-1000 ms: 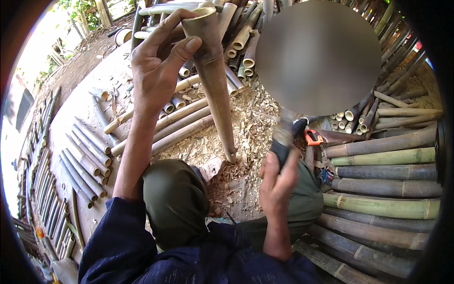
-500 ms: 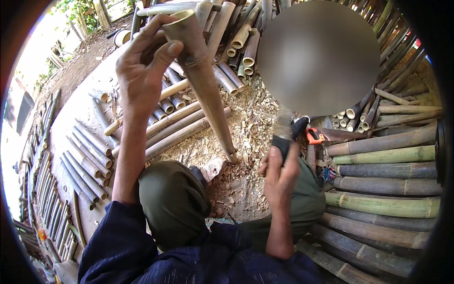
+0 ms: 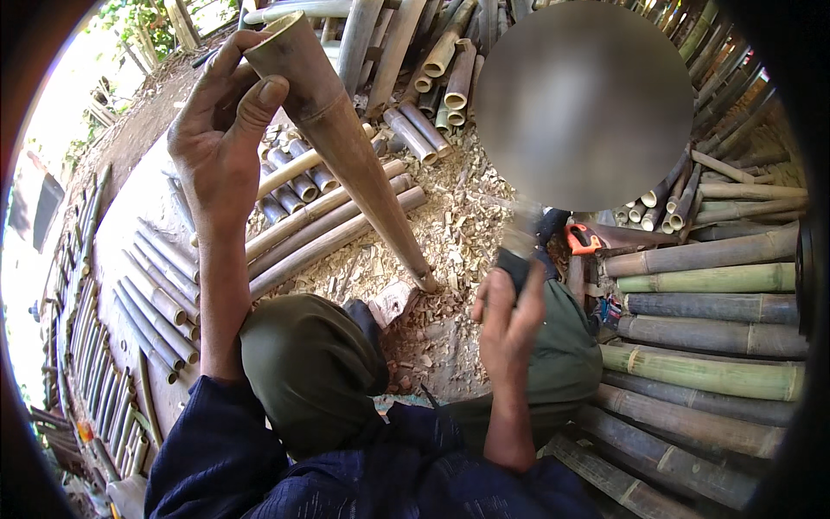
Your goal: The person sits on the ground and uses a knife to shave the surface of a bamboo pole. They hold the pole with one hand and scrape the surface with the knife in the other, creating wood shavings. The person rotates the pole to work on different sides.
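Observation:
My left hand (image 3: 220, 130), raised at the upper left, has its thumb and fingers closed round the top of a bamboo pole (image 3: 350, 164). The pole slants down to the right, its open hollow end up and its narrow end low by a pale wood block (image 3: 393, 304) among the shavings. In my right hand (image 3: 512, 320), above my right thigh, is a black-handled tool (image 3: 516, 266). Its pale upper part is smeared by motion, and the rest is hidden behind a blurred round patch, so its kind is unclear. The tool is apart from the pole.
Wood shavings (image 3: 467, 199) cover the ground. Cut bamboo tubes (image 3: 156, 303) lie in rows at left, with longer poles (image 3: 337, 233) beyond my left knee. Thick bamboo poles (image 3: 709, 333) are laid side by side at right. An orange-handled saw (image 3: 584, 240) lies by my right knee.
My left hand and the top of the bamboo pole have shifted left, so the pole leans more. My right hand has hardly moved, still holding the black-handled tool.

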`<move>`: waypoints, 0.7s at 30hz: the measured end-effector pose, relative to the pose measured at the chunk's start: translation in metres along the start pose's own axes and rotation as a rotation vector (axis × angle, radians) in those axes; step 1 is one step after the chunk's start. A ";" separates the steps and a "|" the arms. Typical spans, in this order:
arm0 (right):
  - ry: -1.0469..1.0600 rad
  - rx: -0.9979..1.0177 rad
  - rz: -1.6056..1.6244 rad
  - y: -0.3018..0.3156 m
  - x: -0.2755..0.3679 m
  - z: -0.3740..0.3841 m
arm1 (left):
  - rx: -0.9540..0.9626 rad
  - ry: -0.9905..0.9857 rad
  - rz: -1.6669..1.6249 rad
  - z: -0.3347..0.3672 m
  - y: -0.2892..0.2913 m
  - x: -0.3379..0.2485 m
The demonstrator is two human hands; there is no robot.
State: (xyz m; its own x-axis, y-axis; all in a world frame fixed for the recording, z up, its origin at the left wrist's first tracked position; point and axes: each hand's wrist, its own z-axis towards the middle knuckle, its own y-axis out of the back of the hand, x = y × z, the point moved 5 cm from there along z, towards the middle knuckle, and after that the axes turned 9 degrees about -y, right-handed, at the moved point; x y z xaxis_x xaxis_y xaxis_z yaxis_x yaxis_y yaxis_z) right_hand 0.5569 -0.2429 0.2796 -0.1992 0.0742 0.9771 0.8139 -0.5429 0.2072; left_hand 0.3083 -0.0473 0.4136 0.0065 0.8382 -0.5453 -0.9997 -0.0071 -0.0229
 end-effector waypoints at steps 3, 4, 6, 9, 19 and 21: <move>-0.154 -0.044 -0.144 -0.029 -0.095 -0.028 | -0.004 0.000 0.033 0.002 -0.001 0.000; -0.261 -0.026 -0.274 -0.037 -0.154 -0.038 | -0.001 -0.002 0.024 0.005 -0.006 -0.001; -0.144 -0.004 -0.616 -0.046 -0.220 -0.039 | 0.007 0.008 0.029 0.008 -0.011 -0.004; -0.270 0.151 -0.442 -0.033 -0.138 -0.008 | 0.005 0.067 0.120 0.005 0.003 -0.004; -0.042 -0.092 -0.438 -0.050 -0.164 -0.031 | -0.002 0.067 0.112 0.003 0.013 0.002; -0.237 0.050 -0.553 -0.060 -0.206 -0.038 | 0.038 0.094 0.378 0.009 0.022 -0.001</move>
State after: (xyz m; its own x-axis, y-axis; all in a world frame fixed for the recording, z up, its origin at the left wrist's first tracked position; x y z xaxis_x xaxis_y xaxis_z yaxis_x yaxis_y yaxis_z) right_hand 0.5282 -0.2577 0.0638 -0.4779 0.5215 0.7069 0.6502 -0.3311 0.6838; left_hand 0.2865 -0.0430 0.4209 -0.3620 0.7269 -0.5836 -0.9322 -0.2838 0.2246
